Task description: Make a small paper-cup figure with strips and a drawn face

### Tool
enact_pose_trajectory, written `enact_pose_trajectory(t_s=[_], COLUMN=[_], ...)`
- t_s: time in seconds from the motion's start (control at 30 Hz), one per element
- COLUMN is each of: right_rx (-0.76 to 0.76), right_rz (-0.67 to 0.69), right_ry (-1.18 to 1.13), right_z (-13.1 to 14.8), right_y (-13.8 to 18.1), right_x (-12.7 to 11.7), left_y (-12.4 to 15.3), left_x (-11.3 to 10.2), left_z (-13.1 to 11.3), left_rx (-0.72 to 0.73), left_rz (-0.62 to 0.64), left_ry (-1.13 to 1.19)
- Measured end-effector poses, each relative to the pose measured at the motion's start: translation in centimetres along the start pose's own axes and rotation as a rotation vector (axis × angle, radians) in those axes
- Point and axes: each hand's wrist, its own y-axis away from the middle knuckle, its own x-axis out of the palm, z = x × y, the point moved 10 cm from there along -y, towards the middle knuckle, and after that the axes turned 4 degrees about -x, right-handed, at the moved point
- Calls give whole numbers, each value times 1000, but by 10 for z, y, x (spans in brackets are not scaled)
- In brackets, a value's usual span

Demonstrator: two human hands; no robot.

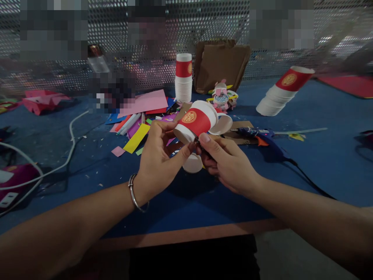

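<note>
Above the blue table, my left hand [159, 159] is closed around a red and white paper cup [201, 121] with a gold emblem, tilted on its side with its base towards me. My right hand [225, 159] is closed on a small dark tool [201, 147] held against the cup's lower edge. Fingers hide most of the tool, so its kind does not show. Beneath the hands lies a round white paper piece [192, 163]. Just behind the held cup, another paper cup [223, 123] rests on its side.
A glue gun [262, 134] with its cord lies at right, beside cardboard. Paper cup stacks stand behind, one upright [183, 79], one leaning [284, 91]. Coloured paper [145, 103] and a yellow strip [136, 138] are at left, with a white cable [72, 136] and a purple power strip [17, 182].
</note>
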Motion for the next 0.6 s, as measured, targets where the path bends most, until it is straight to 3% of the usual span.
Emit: enact_pose_trajectory(t_s=[0.3,0.6], right_rx=[-18,-90], right_rz=[-10,7], right_ry=[76,180], right_z=[3,8], right_y=[5,5], right_x=[0,-4], left_y=[10,9], left_x=[4,5], left_z=[-6,-3], left_rx=[18,-40], left_rz=[10,8], left_ry=[-47,46])
